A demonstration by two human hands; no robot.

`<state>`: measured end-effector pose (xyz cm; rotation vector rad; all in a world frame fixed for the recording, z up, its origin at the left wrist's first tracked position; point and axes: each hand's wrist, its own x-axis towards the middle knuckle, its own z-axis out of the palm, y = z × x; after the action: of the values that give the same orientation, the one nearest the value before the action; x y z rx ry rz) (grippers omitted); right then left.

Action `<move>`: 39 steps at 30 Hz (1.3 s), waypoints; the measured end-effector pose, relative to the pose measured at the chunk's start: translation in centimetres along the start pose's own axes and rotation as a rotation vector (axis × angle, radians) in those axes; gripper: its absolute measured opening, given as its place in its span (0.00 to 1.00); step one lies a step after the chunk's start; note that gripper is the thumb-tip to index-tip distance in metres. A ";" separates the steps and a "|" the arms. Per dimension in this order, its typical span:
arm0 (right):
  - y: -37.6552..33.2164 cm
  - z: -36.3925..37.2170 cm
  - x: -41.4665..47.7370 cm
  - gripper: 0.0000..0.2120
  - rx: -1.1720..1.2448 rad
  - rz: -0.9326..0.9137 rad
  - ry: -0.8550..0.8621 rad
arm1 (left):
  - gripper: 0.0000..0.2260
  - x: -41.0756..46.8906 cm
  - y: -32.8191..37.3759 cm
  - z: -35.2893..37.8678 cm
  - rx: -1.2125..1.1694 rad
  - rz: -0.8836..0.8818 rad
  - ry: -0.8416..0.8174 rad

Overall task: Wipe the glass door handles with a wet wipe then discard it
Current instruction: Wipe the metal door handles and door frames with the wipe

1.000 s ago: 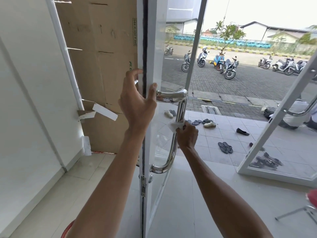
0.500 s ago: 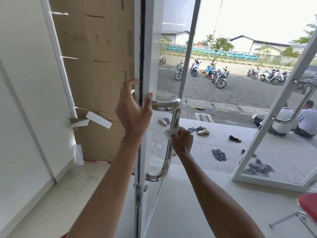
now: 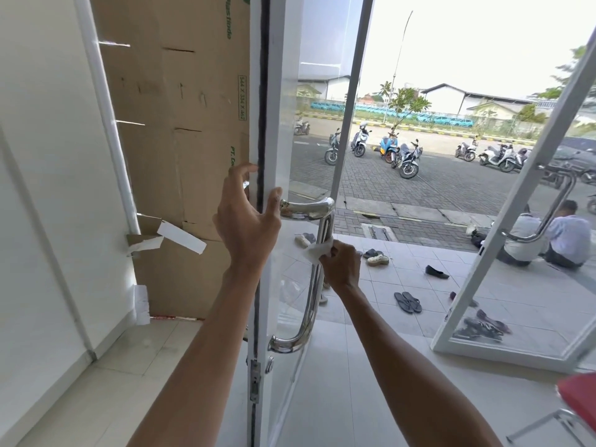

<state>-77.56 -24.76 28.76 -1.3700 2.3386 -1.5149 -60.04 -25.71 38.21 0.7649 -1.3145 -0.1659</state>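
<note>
A curved chrome door handle (image 3: 310,295) is fixed to the white-framed glass door (image 3: 283,124), which stands edge-on in front of me. My right hand (image 3: 342,266) is closed around the handle's upright bar, pressing a white wet wipe (image 3: 317,251) against it just below the top bend. My left hand (image 3: 248,217) clasps the door's edge beside the handle's top mount, thumb on the near face and fingers round the far side. A second chrome handle (image 3: 548,217) sits on the other glass door leaf at the right.
Flattened cardboard (image 3: 180,156) leans against the wall left of the door. The right door leaf (image 3: 503,285) is swung open. Sandals (image 3: 408,301) and shoes lie on the tiles outside, two people (image 3: 548,240) sit on the step. A red chair seat (image 3: 580,395) is at bottom right.
My right hand with the wipe has slid a little up the handle bar. My left hand has kept its hold on the door edge. My view has tilted slightly upward and to the right.
</note>
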 end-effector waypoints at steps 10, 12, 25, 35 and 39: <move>-6.4 -3.7 3.6 0.10 -0.076 -0.321 0.110 | 0.19 0.4 -0.7 -0.4 0.003 -0.018 0.002; -6.5 -3.8 3.5 0.12 -0.124 -0.390 0.144 | 0.19 0.6 -0.8 -0.5 0.005 -0.021 0.002; -8.5 -1.0 0.1 0.15 -0.083 -0.856 0.324 | 0.19 2.0 -2.8 -1.3 0.008 -0.015 0.026; -12.4 2.1 -0.7 0.11 -0.144 -1.003 0.247 | 0.20 3.5 -4.9 -2.4 -0.004 -0.030 0.019; -13.1 1.9 0.0 0.14 -0.157 -1.009 0.181 | 0.20 4.0 -5.7 -2.6 0.005 -0.032 0.035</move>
<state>-68.16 -27.89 37.59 -2.8179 1.9147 -1.6548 -54.78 -30.97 37.91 0.7907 -1.2707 -0.1742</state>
